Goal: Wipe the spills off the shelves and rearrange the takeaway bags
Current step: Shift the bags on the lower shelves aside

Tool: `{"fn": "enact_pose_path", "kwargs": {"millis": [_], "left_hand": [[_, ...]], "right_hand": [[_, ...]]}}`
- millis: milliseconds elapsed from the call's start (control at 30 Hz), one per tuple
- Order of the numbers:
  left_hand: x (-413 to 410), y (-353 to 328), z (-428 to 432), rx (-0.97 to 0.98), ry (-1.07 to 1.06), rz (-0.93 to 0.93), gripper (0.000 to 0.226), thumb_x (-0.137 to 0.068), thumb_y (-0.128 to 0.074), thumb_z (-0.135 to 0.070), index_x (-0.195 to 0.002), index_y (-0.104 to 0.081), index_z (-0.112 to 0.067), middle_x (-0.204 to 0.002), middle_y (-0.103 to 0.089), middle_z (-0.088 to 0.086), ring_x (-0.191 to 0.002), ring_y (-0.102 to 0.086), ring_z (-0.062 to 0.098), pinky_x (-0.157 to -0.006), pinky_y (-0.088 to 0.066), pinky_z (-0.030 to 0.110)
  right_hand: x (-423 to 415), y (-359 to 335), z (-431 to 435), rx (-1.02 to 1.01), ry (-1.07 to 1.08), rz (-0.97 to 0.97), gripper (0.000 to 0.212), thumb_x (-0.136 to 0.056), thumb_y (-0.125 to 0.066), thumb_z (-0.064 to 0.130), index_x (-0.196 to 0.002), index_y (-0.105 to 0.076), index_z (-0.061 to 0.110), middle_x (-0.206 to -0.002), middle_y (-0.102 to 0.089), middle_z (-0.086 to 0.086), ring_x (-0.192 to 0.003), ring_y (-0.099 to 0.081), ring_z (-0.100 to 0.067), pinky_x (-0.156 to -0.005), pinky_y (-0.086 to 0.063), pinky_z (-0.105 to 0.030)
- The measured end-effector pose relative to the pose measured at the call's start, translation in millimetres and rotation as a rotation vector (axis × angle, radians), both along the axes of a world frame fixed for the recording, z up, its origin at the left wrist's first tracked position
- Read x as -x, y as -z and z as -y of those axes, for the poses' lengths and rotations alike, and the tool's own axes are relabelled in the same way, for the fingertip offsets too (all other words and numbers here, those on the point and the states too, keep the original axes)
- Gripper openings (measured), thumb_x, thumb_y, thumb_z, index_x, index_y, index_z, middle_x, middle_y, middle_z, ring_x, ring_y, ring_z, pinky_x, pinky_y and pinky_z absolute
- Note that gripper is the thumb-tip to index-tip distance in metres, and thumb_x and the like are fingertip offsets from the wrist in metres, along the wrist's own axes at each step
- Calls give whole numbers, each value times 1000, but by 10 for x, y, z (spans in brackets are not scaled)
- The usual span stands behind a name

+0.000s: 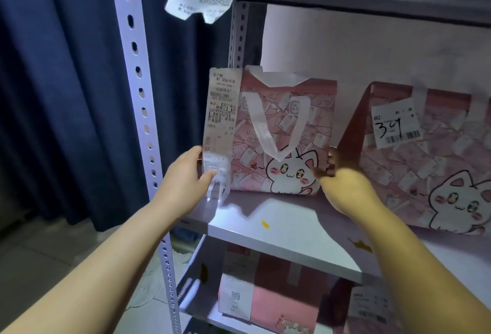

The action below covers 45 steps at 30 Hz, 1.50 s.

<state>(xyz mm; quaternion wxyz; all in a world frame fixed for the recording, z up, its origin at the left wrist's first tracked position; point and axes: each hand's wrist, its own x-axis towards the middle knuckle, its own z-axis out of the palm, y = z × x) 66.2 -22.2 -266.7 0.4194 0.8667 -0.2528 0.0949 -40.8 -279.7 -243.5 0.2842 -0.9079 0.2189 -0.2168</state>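
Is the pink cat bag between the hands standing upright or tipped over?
Upright: the pink cat bag stands flat on the shelf, its cat print level and handle hanging down.

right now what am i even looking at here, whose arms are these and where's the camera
The camera sits on a person's head, looking forward and down, so the two bare arms are the wearer's own. There is no machine. They face a metal shelf rack. The left hand and right hand grip the two sides of a pink cat-print takeaway bag standing on the shelf; a long receipt hangs at its left edge by the left thumb. A second cat bag with a label reading 34 stands to its right. Yellow spills mark the shelf in front. More bags sit on the shelf below.
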Motion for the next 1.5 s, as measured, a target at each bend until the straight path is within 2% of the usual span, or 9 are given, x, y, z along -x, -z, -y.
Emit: {"fn": "enact_pose_path", "kwargs": {"millis": [100,200,267,367,533,733,900,1067,1500], "left_hand": [[51,-56,-47,20,8,10,38,-87,-59,-21,-124,-49,-22,-125,-57,-2,-115,-54,16,-98,-46,41],[152,-100,-105,16,17,74,43,-86,-61,-27,-126,-49,-24,-127,-52,-2,-115,-52,14,-96,-47,37],[245,-122,-153,30,1,121,47,-84,-63,-31,-128,-48,-21,-127,-48,-2,-109,-53,11,-90,-47,28],[413,-136,-207,59,10,158,42,-84,-64,-32,-123,-53,-19,-121,-50,-3,-99,-54,6,-81,-43,19],[755,-57,-266,78,54,140,31,-83,-65,-33,-111,-59,-24,-108,-53,-11,-88,-54,-8,-64,-40,1],[1175,193,-324,36,57,96,26,-82,-65,-34,-105,-62,-24,-101,-59,-12,-86,-55,-8,-66,-39,8],[1568,568,-317,-70,72,23,29,-82,-64,-37,-107,-62,-23,-100,-59,-8,-84,-56,4,-70,-42,14],[1858,1081,-303,-133,77,-94,27,-82,-65,-33,-107,-62,-23,-97,-58,-8,-81,-55,1,-65,-39,9],[1550,2411,-173,-244,20,-347,36,-84,-65,-26,-117,-57,-16,-108,-59,2,-84,-54,10,-76,-42,23]], "right_hand": [[63,-63,-54,50,33,27,53,-90,-58,33,-136,-37,17,-104,-63,-9,-70,-63,-25,-53,-45,-25],[210,-145,-138,134,67,71,38,-89,-57,34,-122,-49,17,-83,-64,-4,-58,-59,-13,-43,-38,-19],[343,-162,-221,156,66,133,35,-88,-58,37,-114,-54,14,-82,-61,-1,-67,-57,-11,-51,-42,-22],[558,-156,-376,112,-7,211,35,-88,-60,38,-114,-59,14,-103,-63,1,-90,-59,-13,-77,-46,-25],[933,-44,-559,61,-72,217,11,-85,-64,33,-94,-64,26,-85,-64,17,-81,-59,1,-71,-44,-16],[1401,224,-634,-11,-148,152,10,-85,-64,32,-93,-65,27,-83,-64,18,-78,-58,4,-66,-46,-16],[1790,559,-641,-60,-163,19,8,-85,-63,34,-91,-64,30,-83,-64,16,-78,-59,0,-70,-47,-17],[2082,986,-619,-62,-167,-98,10,-85,-62,36,-93,-65,30,-81,-63,19,-77,-59,2,-70,-48,-17],[1822,2313,-425,-151,90,-300,12,-86,-61,28,-96,-61,23,-75,-61,9,-69,-58,-17,-64,-52,-34]]}}
